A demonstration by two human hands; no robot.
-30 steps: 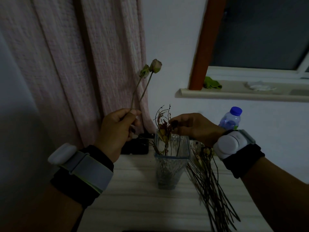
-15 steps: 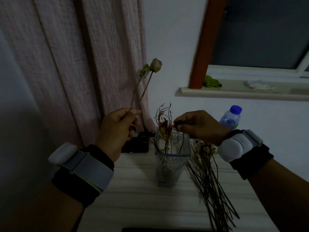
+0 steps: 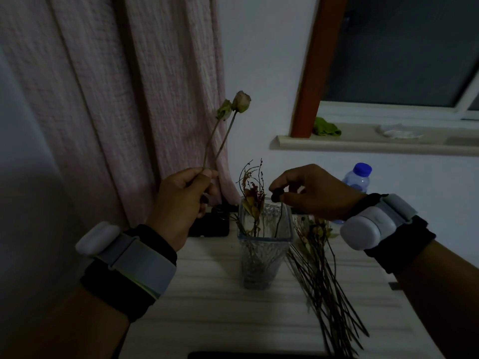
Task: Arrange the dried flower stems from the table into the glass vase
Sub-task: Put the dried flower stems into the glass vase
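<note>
Pink curtain (image 3: 108, 99) is hanging at the left, behind the left hand (image 3: 178, 203). This hand is pinching two dried rose stems (image 3: 220, 136) between thumb and fingers and is holding them upright, with the buds near the curtain. Just right of it, the glass vase (image 3: 261, 255) is standing on the pale table (image 3: 207, 307), with some dried twigs in it. Above its rim, the right hand (image 3: 311, 193) is pinching the dark head of a thin stem (image 3: 278, 218) whose lower end is reaching inside the vase. More dried flower stems (image 3: 326, 281) are lying on the table just right of the vase, and a plastic bottle (image 3: 356, 177) is standing behind the right hand.
</note>
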